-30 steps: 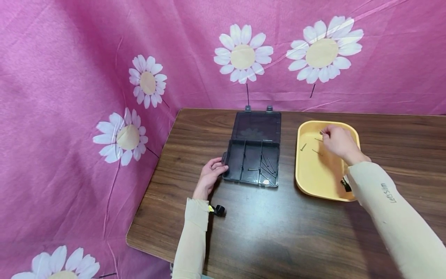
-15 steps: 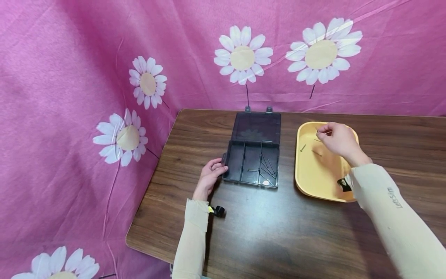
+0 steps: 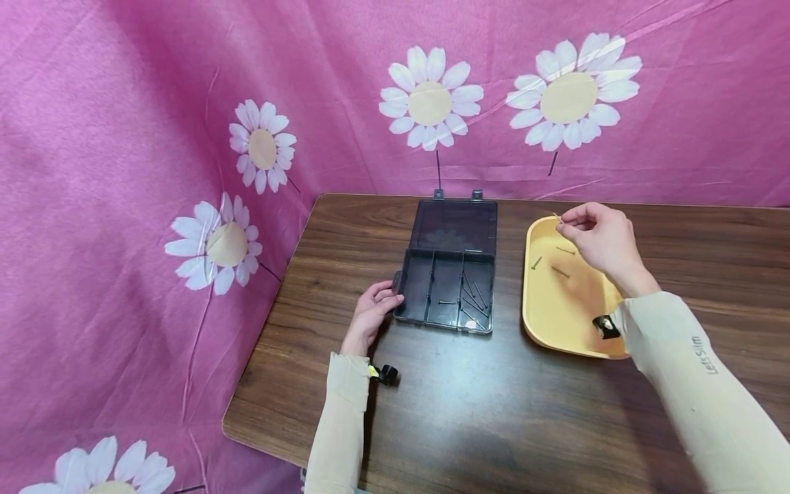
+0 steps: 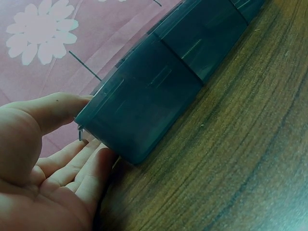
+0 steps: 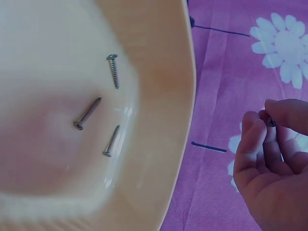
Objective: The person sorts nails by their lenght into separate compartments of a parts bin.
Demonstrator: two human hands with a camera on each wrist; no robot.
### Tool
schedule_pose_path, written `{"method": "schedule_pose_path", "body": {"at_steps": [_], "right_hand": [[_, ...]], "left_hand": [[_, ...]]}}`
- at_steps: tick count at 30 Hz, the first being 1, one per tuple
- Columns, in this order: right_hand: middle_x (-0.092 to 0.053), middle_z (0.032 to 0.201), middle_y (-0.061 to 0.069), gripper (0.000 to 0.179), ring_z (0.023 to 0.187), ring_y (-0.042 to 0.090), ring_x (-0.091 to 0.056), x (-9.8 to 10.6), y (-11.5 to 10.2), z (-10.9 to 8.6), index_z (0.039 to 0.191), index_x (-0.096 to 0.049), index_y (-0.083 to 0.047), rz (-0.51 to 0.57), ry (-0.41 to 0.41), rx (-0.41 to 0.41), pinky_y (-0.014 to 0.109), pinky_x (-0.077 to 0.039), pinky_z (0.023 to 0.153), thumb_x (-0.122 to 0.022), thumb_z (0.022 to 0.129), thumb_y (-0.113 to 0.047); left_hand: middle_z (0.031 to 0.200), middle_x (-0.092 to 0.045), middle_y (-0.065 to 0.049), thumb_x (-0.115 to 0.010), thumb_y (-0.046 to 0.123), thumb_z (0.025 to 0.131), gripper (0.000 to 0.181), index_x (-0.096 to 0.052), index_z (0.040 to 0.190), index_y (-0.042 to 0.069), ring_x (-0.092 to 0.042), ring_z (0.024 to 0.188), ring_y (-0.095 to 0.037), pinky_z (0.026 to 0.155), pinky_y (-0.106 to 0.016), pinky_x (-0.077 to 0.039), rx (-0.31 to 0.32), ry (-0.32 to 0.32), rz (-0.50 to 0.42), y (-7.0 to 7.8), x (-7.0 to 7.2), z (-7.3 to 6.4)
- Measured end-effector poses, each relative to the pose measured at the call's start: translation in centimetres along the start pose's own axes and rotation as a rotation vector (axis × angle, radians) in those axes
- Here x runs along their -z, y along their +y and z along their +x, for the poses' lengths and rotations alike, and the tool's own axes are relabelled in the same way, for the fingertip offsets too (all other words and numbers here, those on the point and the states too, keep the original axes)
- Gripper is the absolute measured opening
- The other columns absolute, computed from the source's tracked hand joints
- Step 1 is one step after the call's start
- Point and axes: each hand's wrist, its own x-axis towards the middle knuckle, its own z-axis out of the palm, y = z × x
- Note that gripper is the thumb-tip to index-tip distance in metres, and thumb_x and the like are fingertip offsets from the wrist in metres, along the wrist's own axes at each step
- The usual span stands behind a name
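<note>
My left hand [image 3: 370, 312] holds the left side of a dark see-through compartment box [image 3: 417, 285]. In the left wrist view, the thumb meets the box's upper edge and the fingers touch its side. The box's lid [image 3: 455, 225] lies folded back. One screw [image 3: 447, 302] is in the middle compartment, and several longer screws [image 3: 474, 302] lie in the right one. Above the far end of a yellow tray [image 3: 527, 295], my right hand [image 3: 607, 243] pinches a screw [image 5: 272, 122], mostly hidden by the fingertips. Three screws are on the tray floor, one of them a dark screw [image 5: 88, 114].
Both box and tray stand on a wooden table [image 3: 444, 412], apart from each other. A pink flowered cloth [image 3: 345, 103] hangs behind the table and along its left side. A black wrist camera [image 3: 387, 374] sits below my left hand.
My right hand has risen from the tray's floor toward its far rim, bringing a screw up with it. My left hand and the box have stayed in place.
</note>
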Motion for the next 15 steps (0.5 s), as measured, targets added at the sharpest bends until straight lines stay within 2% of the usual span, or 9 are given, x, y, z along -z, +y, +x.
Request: {"method": "schedule_pose_path", "body": {"at_steps": [6, 15], "right_hand": [[-0.055, 0.069, -0.025, 0.026, 0.063, -0.004, -0.049, -0.1, -0.9, -0.2, 0.095, -0.063, -0.012, 0.019, 0.006, 0.018, 0.017, -0.037, 0.057, -0.062, 0.082, -0.034], [-0.057, 0.069, -0.028, 0.022, 0.061, -0.01, -0.053, -0.6, -2.1, -0.3, 0.095, -0.064, -0.008, 0.108, -0.004, 0.055, 0.014, -0.04, 0.051, -0.066, 0.08, -0.024]], "left_hand": [[0.098, -0.064, -0.008, -0.067, 0.001, 0.076, 0.043, -0.053, 0.116, 0.004, -0.06, 0.084, -0.006, 0.075, -0.019, -0.046, -0.009, 0.023, -0.011, -0.1, -0.1, 0.0], [0.095, -0.064, -0.007, -0.066, -0.001, 0.076, 0.043, -0.052, 0.117, 0.002, -0.06, 0.082, -0.005, 0.074, -0.019, -0.046, -0.028, 0.023, -0.016, -0.1, -0.2, 0.0]]}}
